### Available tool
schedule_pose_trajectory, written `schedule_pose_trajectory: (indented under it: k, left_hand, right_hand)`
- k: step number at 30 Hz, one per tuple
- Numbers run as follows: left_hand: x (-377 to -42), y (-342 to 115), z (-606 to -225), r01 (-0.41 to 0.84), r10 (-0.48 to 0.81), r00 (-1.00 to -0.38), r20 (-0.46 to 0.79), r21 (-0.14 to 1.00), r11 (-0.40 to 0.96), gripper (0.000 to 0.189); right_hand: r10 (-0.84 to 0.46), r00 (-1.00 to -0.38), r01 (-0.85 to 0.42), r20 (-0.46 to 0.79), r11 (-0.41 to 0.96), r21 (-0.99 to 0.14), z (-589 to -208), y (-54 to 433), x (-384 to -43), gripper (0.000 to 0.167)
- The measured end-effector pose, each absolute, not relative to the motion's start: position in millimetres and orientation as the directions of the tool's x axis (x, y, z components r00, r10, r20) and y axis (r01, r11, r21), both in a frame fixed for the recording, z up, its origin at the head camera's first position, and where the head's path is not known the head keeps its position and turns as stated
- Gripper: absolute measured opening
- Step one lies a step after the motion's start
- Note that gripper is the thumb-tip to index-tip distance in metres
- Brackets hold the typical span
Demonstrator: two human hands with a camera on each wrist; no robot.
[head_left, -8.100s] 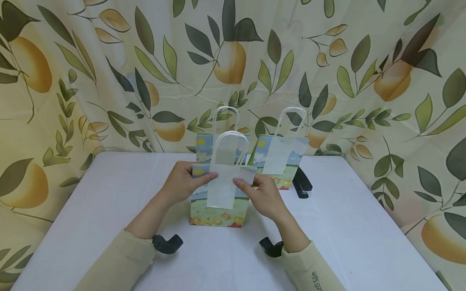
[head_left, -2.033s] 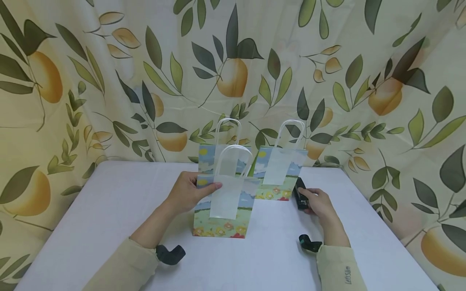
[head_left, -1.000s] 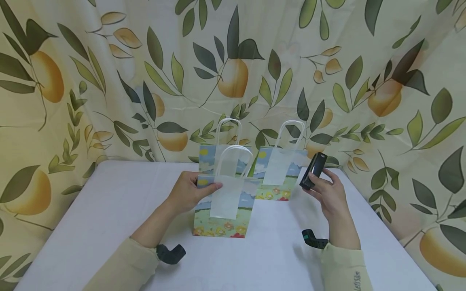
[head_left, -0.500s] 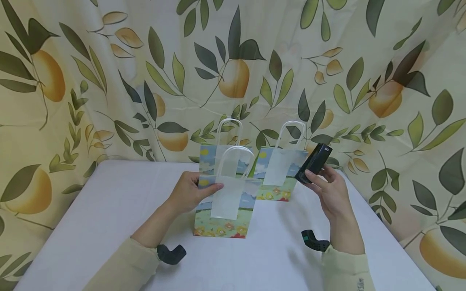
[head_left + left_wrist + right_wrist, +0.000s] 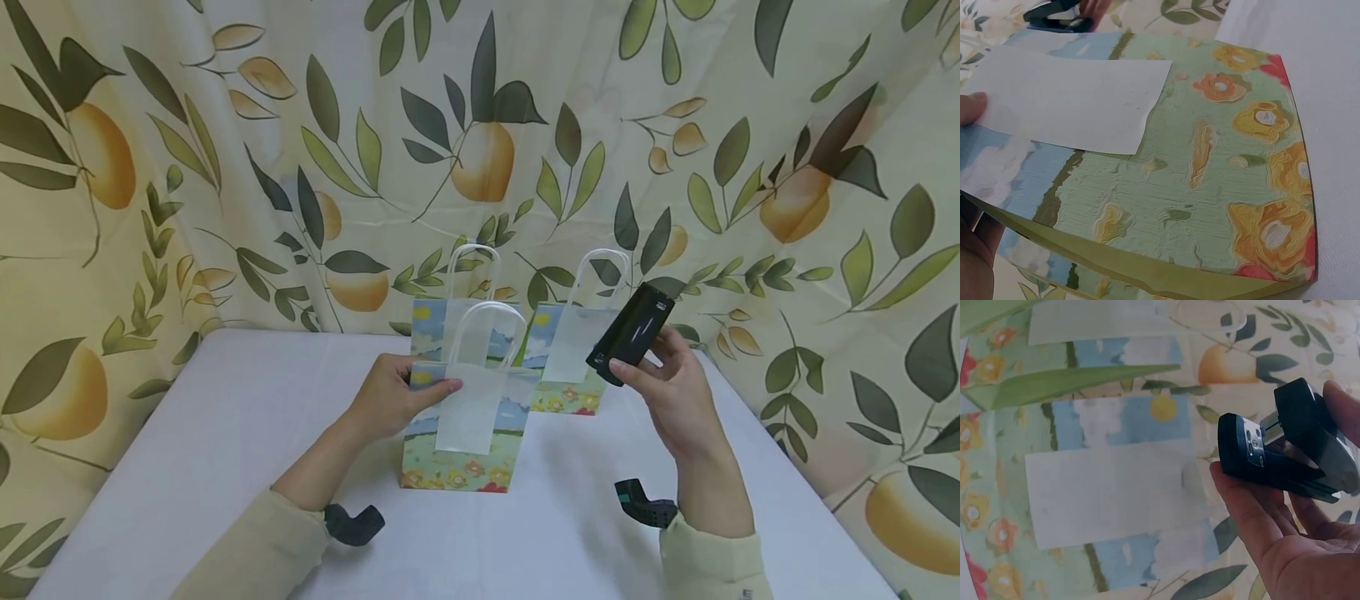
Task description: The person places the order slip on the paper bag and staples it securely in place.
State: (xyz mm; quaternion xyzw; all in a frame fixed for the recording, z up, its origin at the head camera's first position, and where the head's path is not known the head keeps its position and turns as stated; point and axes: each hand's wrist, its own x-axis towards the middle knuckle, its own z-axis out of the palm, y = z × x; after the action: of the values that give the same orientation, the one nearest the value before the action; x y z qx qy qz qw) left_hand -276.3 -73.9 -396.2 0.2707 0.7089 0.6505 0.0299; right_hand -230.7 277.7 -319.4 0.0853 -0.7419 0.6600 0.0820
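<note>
The front paper gift bag (image 5: pixel 465 467), printed with sky and flowers, stands upright on the table. A white paper slip (image 5: pixel 467 421) lies on its face, below the white handle (image 5: pixel 483 308). My left hand (image 5: pixel 386 398) pinches the bag's upper left edge, thumb in front on the slip and fingers behind. My right hand (image 5: pixel 678 400) holds a black stapler (image 5: pixel 632 335) up in the air, tilted, right of the front bag. In the right wrist view the stapler (image 5: pixel 1272 450) has its jaws apart, with nothing between them.
Two matching bags stand behind: one back bag (image 5: pixel 427 329) directly behind the front one, and another bag (image 5: pixel 566 400) to the right, partly hidden by the stapler. A white cloth covers the table (image 5: pixel 225 417). A patterned curtain (image 5: pixel 480 158) hangs behind it.
My right hand has picked the stapler up from the table beside the right bag, raised it and brought it leftward. The left hand still pinches the front bag; earlier both hands held it.
</note>
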Motion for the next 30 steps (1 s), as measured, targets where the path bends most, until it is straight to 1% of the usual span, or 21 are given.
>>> schedule_pose_trajectory:
  k: [9,19,23,30]
  left_hand:
    - [-275,-73,-395,0.359,0.42,-0.847,0.326,0.933,0.0,0.022]
    - [-271,-72,-393,0.375,0.426,-0.836,0.346,0.927,-0.017,0.021]
    - [-271,-71,-392,0.382,0.43,-0.832,0.351,0.924,-0.016,0.022]
    - [-270,-71,-391,0.363,0.427,-0.842,0.331,0.932,-0.005,0.024]
  right_hand:
    - [-0.024,-0.965,-0.262,0.261,0.119,-0.958,-312,263,-223,0.073]
    - [-0.072,-0.951,-0.307,0.3,0.121,-0.944,-308,254,-214,0.079]
    - [-0.097,-0.938,-0.341,0.332,0.111,-0.933,-304,247,-208,0.078]
    - [-0.133,-0.911,-0.404,0.391,0.094,-0.91,-303,231,-201,0.078]
